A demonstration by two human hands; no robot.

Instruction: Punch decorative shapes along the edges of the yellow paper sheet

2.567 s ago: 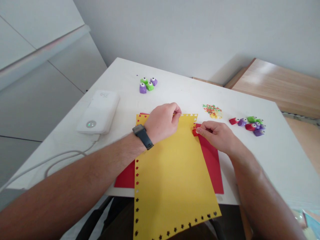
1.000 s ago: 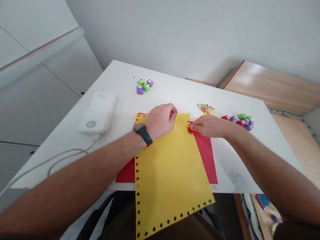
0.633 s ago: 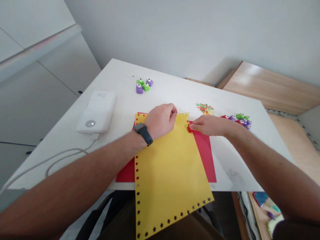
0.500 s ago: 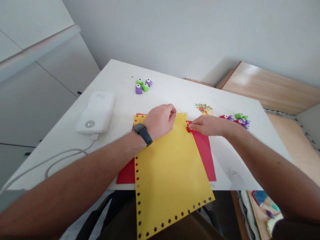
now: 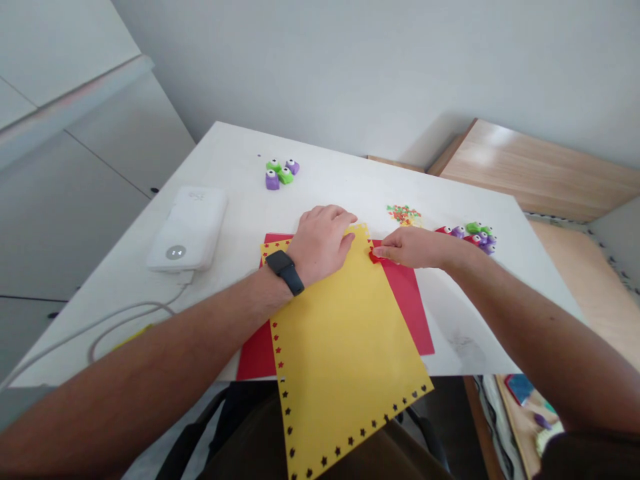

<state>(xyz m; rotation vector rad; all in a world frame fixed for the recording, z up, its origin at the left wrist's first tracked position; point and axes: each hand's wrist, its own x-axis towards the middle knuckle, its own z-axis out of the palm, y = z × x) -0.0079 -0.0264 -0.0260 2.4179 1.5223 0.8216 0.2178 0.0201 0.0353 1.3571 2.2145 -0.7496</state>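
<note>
A yellow sheet of paper (image 5: 345, 333) with small star and other shapes punched along its edges lies over red paper (image 5: 407, 300), its near part hanging past the table edge. My left hand (image 5: 323, 240), wearing a dark watch (image 5: 283, 267), rests on the upper part of the sheet with thumb and fingers apart, gripping nothing. At the sheet's upper right edge, my right hand (image 5: 407, 247) is closed on a small red craft punch (image 5: 374, 256), mostly hidden by the fingers. Whether the punch is pressed down I cannot tell.
Green and purple punches (image 5: 273, 180) stand at the back left, with more punches (image 5: 483, 239) at the right. Coloured paper cut-outs (image 5: 403, 213) lie beyond my right hand. A white box-shaped device (image 5: 187, 230) with a cable (image 5: 140, 308) sits on the left of the white table (image 5: 340, 180).
My left hand has let go of the sheet's top edge and its fingers have spread. The sheet has turned slightly, its near end shifting right. My right hand stays on the red punch.
</note>
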